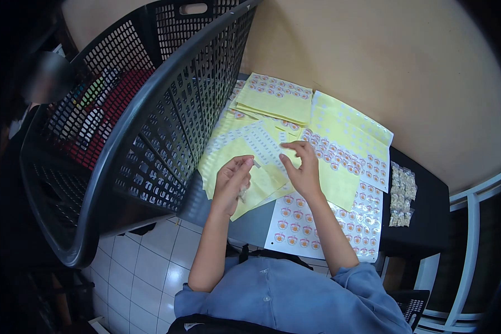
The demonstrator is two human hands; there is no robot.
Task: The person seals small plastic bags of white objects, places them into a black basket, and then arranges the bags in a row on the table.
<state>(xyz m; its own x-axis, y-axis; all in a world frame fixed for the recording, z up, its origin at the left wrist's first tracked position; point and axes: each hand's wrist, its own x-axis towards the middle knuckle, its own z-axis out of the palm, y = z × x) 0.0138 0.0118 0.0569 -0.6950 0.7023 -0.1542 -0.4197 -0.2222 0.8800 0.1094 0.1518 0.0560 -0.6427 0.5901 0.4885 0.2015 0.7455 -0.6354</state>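
Observation:
My left hand [232,179] is curled, pinching a small white sticker [256,164] between thumb and fingers over yellow sticker sheets [245,150]. My right hand [301,167] hovers close beside it, fingers bent, thumb and forefinger apart, nothing clearly in it. Both hands are above a pile of yellow backing sheets with rows of small labels. A white sheet of round orange stickers [295,222] lies under my right forearm.
A large black perforated basket [150,128] stands tilted at the left, holding red and other items. A stack of yellow sheets [273,97] lies farther back. Small clear packets [402,195] sit at the dark table's [423,222] right. White tiled floor shows below.

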